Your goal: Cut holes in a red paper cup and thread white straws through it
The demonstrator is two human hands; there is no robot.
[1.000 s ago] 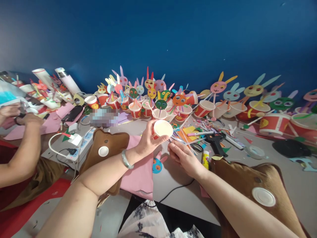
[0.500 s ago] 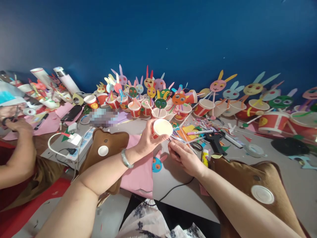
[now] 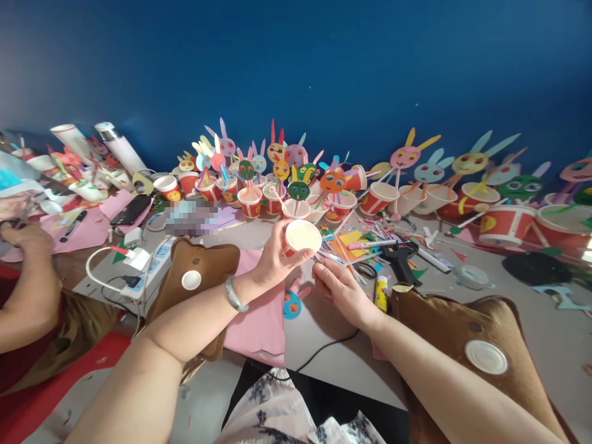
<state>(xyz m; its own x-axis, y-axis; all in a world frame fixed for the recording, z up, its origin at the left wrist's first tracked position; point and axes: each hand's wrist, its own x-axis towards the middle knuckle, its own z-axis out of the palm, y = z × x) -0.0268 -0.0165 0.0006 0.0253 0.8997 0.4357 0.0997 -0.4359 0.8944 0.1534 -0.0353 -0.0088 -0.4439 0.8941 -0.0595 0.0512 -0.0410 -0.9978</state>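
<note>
My left hand [image 3: 282, 258] is wrapped round a red and white paper cup [image 3: 303, 237], whose pale round end faces me. Close by on the cup's right, the fingers of my right hand [image 3: 341, 287] are pinched together. A thin, dark tip shows at those fingertips near the cup's side; the rest of what they hold is hidden. Below the cup, a blue paper rabbit face [image 3: 292, 304] with pink ears lies on the table, beside a pink paper sheet [image 3: 259, 324].
Paper cups with rabbit faces [image 3: 332, 180] line the wall. Right of my hands lie a black glue gun [image 3: 403, 262], scissors [image 3: 366, 271] and a yellow glue stick [image 3: 381, 294]. Brown cushions [image 3: 208, 265] and a power strip [image 3: 160, 259] flank me. Another person's arm [image 3: 30, 277] works at far left.
The view has shifted slightly. Both my hands keep nearly the same pose at the cup. The other person's hand at the left has moved a little further left.
</note>
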